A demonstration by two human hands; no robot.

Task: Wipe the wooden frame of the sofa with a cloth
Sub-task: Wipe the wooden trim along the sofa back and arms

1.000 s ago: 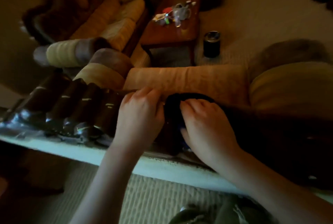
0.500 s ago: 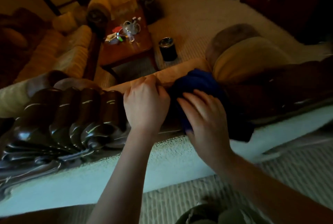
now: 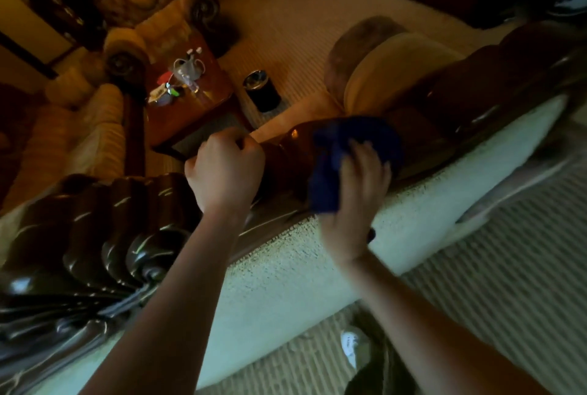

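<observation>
Mid-wipe: right hand (image 3: 355,191) bunches the dark blue cloth (image 3: 346,156) on the carved dark wooden sofa frame (image 3: 104,229); left hand (image 3: 225,169) fisted, seemingly empty. Next, probably sweep rightward.

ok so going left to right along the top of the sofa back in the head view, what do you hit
carved wooden frame → left hand → blue cloth held by the right hand → dark wooden rail
</observation>
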